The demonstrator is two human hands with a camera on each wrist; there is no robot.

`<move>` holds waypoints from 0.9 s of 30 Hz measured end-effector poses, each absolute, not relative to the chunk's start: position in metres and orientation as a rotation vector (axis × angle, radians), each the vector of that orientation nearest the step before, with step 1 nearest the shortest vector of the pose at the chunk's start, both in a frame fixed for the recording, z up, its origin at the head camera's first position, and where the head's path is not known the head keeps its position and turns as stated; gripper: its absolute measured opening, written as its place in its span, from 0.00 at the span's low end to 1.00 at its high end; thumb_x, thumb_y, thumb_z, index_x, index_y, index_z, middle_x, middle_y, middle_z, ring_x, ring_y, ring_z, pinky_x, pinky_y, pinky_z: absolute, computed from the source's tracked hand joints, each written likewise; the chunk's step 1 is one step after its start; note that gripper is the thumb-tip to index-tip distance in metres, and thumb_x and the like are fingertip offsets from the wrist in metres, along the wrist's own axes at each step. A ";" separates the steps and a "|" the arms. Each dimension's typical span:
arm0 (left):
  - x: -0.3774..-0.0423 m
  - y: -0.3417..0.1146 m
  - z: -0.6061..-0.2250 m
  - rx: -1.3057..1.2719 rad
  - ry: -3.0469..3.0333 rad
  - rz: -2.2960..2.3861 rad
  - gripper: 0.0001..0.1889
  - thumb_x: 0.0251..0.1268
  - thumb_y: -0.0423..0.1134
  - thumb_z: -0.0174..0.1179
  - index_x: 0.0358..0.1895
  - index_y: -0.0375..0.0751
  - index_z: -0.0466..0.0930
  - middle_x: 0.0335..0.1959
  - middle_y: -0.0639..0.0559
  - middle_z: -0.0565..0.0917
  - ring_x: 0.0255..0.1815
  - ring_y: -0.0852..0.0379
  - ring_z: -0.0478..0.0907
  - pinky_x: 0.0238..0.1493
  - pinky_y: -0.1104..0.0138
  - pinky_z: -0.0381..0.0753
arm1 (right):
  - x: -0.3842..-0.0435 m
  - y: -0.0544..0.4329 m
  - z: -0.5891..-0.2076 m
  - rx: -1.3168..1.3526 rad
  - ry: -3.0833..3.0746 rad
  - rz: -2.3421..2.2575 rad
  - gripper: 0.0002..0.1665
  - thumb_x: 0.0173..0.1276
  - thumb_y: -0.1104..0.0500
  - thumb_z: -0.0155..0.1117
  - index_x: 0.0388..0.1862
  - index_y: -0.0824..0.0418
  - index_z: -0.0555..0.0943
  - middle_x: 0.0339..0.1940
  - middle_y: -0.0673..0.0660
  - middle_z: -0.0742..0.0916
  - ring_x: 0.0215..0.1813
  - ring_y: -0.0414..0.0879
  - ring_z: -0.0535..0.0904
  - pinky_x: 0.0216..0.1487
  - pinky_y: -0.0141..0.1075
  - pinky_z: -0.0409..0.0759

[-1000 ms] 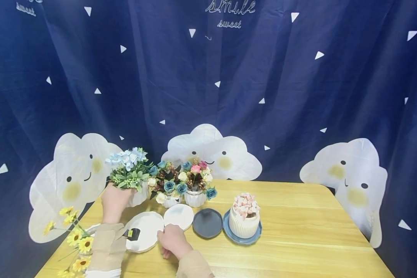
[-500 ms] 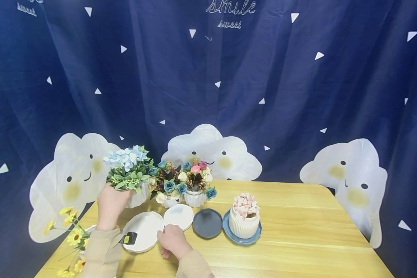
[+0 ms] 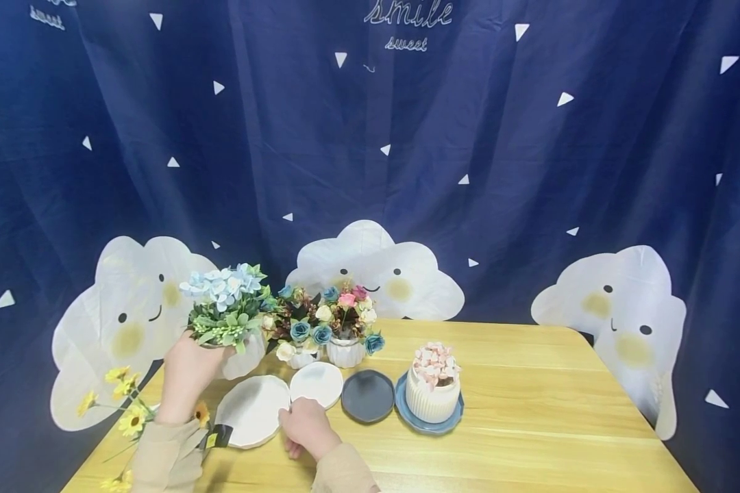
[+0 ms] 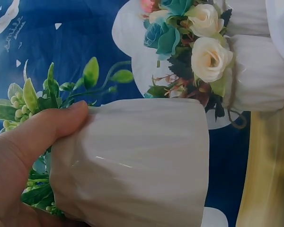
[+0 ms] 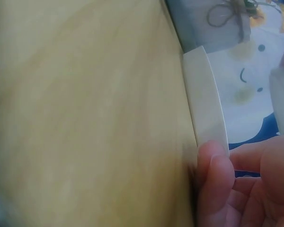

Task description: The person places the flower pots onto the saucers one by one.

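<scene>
Left of centre in the head view, we hold the blue-flower pot (image 3: 244, 357) in our left hand (image 3: 191, 376), thumb and fingers clamped round it near the rim, probably to keep below the leaves (image 3: 218, 327) and leave the base free. By the left wrist view, it seems raised off the table (image 3: 549, 390). At lower centre, our right hand (image 3: 310, 428) has its fingertips pinching the rim of the big plate (image 3: 253, 411), we judge to steady it. To its right, the small plate (image 3: 316, 385), dark plate (image 3: 368, 396) and blue plate (image 3: 458, 419) make a row, the last sitting under the pink-flower pot (image 3: 433, 402), presumably as its saucer
</scene>
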State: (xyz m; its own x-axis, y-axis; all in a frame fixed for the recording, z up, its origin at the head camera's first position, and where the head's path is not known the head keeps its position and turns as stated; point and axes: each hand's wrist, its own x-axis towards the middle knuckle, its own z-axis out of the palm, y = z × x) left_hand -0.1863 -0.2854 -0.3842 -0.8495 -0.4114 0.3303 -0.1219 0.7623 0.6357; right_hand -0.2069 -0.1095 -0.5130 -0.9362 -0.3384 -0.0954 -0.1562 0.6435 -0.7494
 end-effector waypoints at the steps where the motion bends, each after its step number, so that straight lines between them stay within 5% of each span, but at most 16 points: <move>1: -0.185 -0.286 -0.384 0.400 -2.510 -0.852 0.31 0.49 0.40 0.70 0.57 0.29 0.73 0.53 0.26 0.80 0.52 0.28 0.77 0.51 0.40 0.76 | -0.207 -0.109 -0.513 -0.406 2.641 -1.167 0.25 0.68 0.53 0.55 0.10 0.59 0.74 0.02 0.53 0.78 0.04 0.44 0.75 0.21 0.25 0.79; 10: -0.174 -0.288 -0.388 0.373 -2.594 -0.809 0.31 0.51 0.45 0.69 0.55 0.27 0.74 0.50 0.25 0.81 0.47 0.28 0.79 0.47 0.40 0.78 | -0.206 -0.108 -0.510 -0.414 2.633 -1.178 0.24 0.68 0.54 0.55 0.11 0.60 0.74 0.03 0.55 0.79 0.05 0.45 0.76 0.24 0.25 0.80; 15: -0.169 -0.289 -0.393 0.311 -2.627 -0.768 0.30 0.51 0.45 0.69 0.54 0.28 0.76 0.45 0.27 0.83 0.37 0.37 0.82 0.38 0.48 0.81 | -0.207 -0.109 -0.511 -0.425 2.681 -1.132 0.25 0.68 0.53 0.55 0.11 0.59 0.74 0.03 0.54 0.79 0.05 0.44 0.76 0.30 0.25 0.82; 18: -0.166 -0.290 -0.396 0.299 -2.665 -0.771 0.31 0.52 0.46 0.69 0.55 0.28 0.75 0.44 0.28 0.83 0.34 0.42 0.81 0.33 0.53 0.80 | -0.207 -0.109 -0.512 -0.413 2.668 -1.153 0.25 0.68 0.53 0.56 0.11 0.59 0.74 0.03 0.54 0.79 0.05 0.45 0.76 0.26 0.26 0.81; 27: -0.161 -0.292 -0.405 0.335 -2.715 -0.793 0.37 0.51 0.55 0.70 0.57 0.29 0.74 0.50 0.27 0.82 0.42 0.38 0.82 0.43 0.45 0.81 | -0.205 -0.109 -0.510 -0.387 2.629 -1.194 0.25 0.69 0.53 0.56 0.11 0.59 0.74 0.03 0.55 0.79 0.06 0.46 0.76 0.17 0.27 0.78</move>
